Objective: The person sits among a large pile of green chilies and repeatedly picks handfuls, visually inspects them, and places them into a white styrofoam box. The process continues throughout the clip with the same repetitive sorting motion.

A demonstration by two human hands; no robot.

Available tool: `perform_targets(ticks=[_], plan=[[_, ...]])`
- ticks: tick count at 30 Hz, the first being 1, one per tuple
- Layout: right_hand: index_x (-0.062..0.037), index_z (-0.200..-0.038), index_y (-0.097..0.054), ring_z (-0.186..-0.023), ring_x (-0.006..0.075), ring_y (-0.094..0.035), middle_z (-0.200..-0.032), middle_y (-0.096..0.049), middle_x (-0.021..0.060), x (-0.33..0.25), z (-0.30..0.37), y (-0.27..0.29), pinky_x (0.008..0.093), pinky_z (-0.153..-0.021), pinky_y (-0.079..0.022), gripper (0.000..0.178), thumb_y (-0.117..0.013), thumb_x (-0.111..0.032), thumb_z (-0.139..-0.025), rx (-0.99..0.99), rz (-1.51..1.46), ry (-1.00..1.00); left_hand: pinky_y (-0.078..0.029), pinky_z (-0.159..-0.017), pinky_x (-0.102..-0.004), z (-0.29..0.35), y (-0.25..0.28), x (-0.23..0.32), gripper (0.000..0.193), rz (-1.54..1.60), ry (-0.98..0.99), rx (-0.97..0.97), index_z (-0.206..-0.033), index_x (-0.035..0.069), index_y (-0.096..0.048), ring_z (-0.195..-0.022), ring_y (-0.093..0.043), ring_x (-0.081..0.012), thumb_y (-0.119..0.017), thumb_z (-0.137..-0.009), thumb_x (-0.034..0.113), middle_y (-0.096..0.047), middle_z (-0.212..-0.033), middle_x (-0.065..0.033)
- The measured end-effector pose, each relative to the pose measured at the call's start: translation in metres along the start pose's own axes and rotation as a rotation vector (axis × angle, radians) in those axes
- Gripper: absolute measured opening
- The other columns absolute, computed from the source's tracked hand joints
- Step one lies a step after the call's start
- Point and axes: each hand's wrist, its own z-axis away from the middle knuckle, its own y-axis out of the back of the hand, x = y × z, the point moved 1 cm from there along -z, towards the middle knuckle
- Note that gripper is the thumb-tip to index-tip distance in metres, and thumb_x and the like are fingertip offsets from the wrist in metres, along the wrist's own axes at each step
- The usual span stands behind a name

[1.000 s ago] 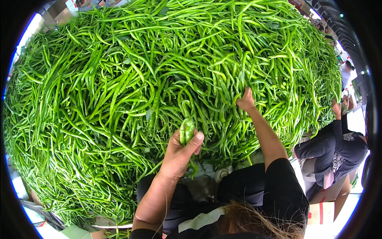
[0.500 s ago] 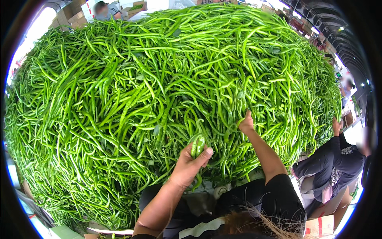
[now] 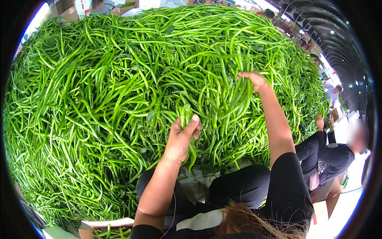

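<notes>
A huge heap of long green chili peppers [image 3: 99,91] fills most of the view in front of me. My left hand [image 3: 178,139], low in the middle at the heap's near side, is closed round a few green chili peppers [image 3: 186,113]; one dangles below the fingers. Farther off and to the right, my right hand [image 3: 256,80] reaches over the heap. Its fingers are curled over several long peppers [image 3: 245,93], which hang down toward the pile. The palm side of the right hand is partly hidden.
A carton [image 3: 85,232] with some peppers in it stands at the lower left. To my right a person in dark clothes [image 3: 332,159] sits at the heap's edge, hands on peppers. Other people and cartons [image 3: 69,15] are along the far side. My knees [image 3: 242,181] are against the near edge.
My right hand has moved farther away over the heap, and peppers now hang from its fingers. My left hand has shifted slightly left and up, still holding its peppers. The view has turned a little.
</notes>
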Motion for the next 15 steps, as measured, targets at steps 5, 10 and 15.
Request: perform_targets(ticks=[5,10,15], plan=[[0.0066,-0.128,-0.028,-0.086,0.0237,-0.063,-0.091,-0.065,0.0175,-0.016,0.019,-0.028,0.0385,-0.087,-0.048,0.074,-0.073,-0.005,-0.070,0.473,0.373,0.316,-0.039,-0.056,-0.0241,0.000,0.009,0.011,0.016,0.042,-0.082,0.088,-0.082,0.009,-0.056,-0.059,-0.048,-0.0112,-0.060,-0.089,0.023,-0.056,-0.071,-0.0016],[0.0047,-0.123,-0.030,-0.077,0.0219,-0.063,-0.088,-0.064,0.0149,-0.054,0.043,-0.008,0.0368,-0.073,-0.053,0.065,-0.070,-0.002,-0.073,0.306,0.110,0.467,-0.039,-0.052,-0.0235,-0.004,0.018,0.014,0.017,0.063,-0.130,0.066,-0.084,0.008,-0.056,-0.055,-0.049,-0.0115,-0.061,-0.088,0.024,-0.057,-0.072,-0.0024],[0.0023,-0.114,-0.050,-0.089,0.0252,-0.060,-0.091,-0.062,0.0105,-0.062,0.079,0.002,0.0377,-0.083,-0.051,0.039,-0.063,-0.018,-0.083,-0.121,-0.131,0.371,-0.040,-0.051,-0.0238,-0.002,0.029,0.024,0.016,0.038,-0.172,0.063,-0.085,0.008,-0.056,-0.056,-0.049,-0.0111,-0.063,-0.087,0.023,-0.057,-0.073,-0.0020]])
